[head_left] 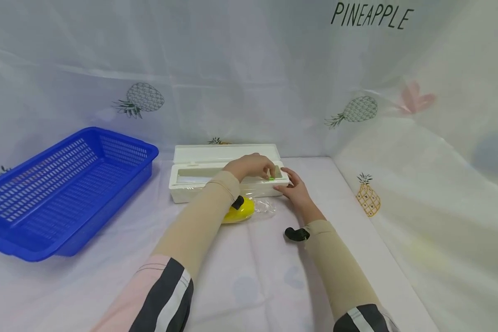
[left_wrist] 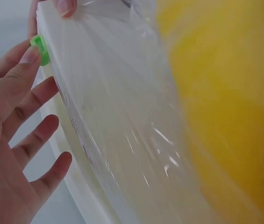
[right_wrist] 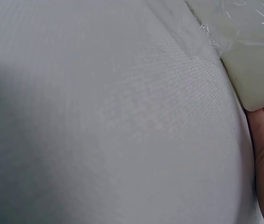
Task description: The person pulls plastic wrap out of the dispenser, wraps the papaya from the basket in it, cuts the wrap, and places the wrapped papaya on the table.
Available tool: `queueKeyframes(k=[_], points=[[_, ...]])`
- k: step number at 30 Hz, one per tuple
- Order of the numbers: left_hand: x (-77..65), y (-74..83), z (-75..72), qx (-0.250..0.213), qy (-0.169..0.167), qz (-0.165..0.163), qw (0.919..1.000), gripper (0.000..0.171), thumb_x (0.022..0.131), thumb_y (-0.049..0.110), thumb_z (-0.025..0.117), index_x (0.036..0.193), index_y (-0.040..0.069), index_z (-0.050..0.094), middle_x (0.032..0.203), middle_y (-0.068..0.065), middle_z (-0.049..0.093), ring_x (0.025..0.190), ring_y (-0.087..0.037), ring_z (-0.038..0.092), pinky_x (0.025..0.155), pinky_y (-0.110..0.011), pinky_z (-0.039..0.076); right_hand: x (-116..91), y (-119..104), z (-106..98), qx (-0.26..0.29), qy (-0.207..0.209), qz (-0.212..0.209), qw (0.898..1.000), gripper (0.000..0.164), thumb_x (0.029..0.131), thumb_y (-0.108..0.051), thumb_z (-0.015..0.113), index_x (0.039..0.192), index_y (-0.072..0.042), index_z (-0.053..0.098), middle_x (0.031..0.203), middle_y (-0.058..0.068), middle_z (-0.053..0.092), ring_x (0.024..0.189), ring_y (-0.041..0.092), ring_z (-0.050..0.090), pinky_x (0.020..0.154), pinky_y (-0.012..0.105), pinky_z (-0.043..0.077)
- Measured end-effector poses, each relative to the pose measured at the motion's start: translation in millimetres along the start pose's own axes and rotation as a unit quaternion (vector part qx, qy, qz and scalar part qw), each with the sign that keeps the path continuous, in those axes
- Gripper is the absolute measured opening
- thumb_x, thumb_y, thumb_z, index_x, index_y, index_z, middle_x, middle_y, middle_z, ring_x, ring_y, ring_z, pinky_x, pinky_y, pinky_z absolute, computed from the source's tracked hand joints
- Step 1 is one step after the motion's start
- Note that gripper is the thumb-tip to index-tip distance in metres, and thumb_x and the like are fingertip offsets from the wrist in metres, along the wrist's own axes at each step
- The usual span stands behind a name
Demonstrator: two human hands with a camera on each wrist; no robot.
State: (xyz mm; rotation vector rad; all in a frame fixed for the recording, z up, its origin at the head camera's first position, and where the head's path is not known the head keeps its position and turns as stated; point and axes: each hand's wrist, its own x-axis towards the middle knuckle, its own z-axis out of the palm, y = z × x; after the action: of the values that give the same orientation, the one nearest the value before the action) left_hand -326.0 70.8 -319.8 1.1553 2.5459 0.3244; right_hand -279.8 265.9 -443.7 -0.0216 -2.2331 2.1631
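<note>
A white cling film dispenser stands at the back of the table with its lid raised behind it. Clear film hangs over its front edge. My left hand reaches over the dispenser near its right end, pinching a small green slide cutter between thumb and forefinger; the other fingers are spread. At the right end my right hand grips the dispenser's corner, thumb in front and fingers behind. Just before the dispenser lies a rounded yellow thing in clear film, partly hidden by my left forearm.
To the left sits a large blue plastic basket with slotted walls. A white cloth covers the table, and a pineapple-print sheet hangs behind and to the right. A black wrist strap end sticks out at my right wrist.
</note>
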Motion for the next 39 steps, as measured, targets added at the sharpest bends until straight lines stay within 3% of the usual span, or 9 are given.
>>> queueKeyframes(k=[6,15,28,39], points=[[-5.2,-6.1,0.4,0.013,-0.005,0.002,0.9999,0.017,0.095,0.024,0.065,0.111,0.027,0.071,0.102,0.002,0.061,0.101,-0.017,0.048,0.086,-0.035,0.043,-1,1,-2,-0.009,0.013,0.018,1.0,0.071,0.084,0.003,0.073,0.145,-0.021,0.044,0.15,0.008,0.039,0.117,0.023,0.052,0.076,0.019,0.049],[-23.3,-14.7,-0.7,0.018,-0.003,-0.016,0.9997,0.015,0.094,0.025,0.066,0.108,0.027,0.071,0.102,0.003,0.06,0.101,-0.018,0.047,0.087,-0.035,0.043,0,2,1,0.004,0.001,0.027,1.0,0.072,0.086,0.004,0.071,0.148,-0.02,0.041,0.155,0.006,0.033,0.126,0.029,0.046,0.079,0.02,0.05],[-49.6,-38.6,-1.5,0.004,-0.001,-0.017,0.9998,0.014,0.094,0.024,0.066,0.106,0.027,0.071,0.098,0.002,0.059,0.099,-0.02,0.046,0.086,-0.036,0.042,-3,-1,1,-0.018,0.016,0.029,0.999,0.071,0.086,0.001,0.072,0.146,-0.023,0.044,0.151,0.005,0.038,0.12,0.024,0.05,0.078,0.021,0.049],[-65.2,-56.0,-1.4,0.005,-0.005,-0.029,0.9995,0.013,0.093,0.022,0.067,0.105,0.027,0.072,0.1,0.001,0.061,0.098,-0.021,0.049,0.087,-0.038,0.044,-3,0,1,0.005,0.016,0.02,1.0,0.07,0.086,0.003,0.072,0.145,-0.021,0.045,0.151,0.008,0.038,0.118,0.023,0.05,0.079,0.021,0.049]])
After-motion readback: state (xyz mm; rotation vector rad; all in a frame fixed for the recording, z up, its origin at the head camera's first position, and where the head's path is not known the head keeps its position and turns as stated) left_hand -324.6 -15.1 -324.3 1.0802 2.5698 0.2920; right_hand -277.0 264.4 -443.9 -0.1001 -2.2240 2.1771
